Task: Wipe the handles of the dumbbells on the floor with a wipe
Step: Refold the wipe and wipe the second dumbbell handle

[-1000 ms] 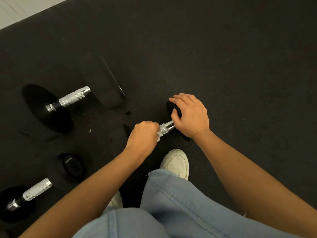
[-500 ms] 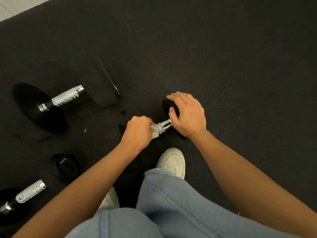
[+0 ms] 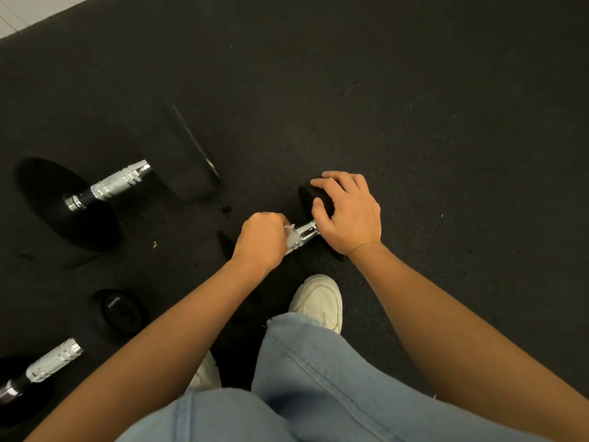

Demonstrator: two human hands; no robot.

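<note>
A small black dumbbell lies on the dark floor mat in the middle of the view, its chrome handle [image 3: 304, 234] partly showing. My left hand [image 3: 261, 242] is closed around that handle with a white wipe [image 3: 290, 235] bunched under the fingers. My right hand [image 3: 349, 212] rests over the dumbbell's right-hand black head [image 3: 310, 196], fingers curled on it. The dumbbell's left head is mostly hidden behind my left hand. A large dumbbell with a knurled chrome handle [image 3: 110, 185] lies at the left. Another dumbbell's handle [image 3: 52, 360] is at the lower left.
My white shoe [image 3: 320, 299] stands just below the small dumbbell, and my jeans-clad leg [image 3: 318, 378] fills the bottom centre. A second white shoe [image 3: 205, 373] peeks out lower left. A strip of pale floor [image 3: 28, 11] borders the black mat at the top left corner.
My left hand with the wipe has slid a little to the left along the handle, baring more chrome beside my right hand. My right hand stays on the head.
</note>
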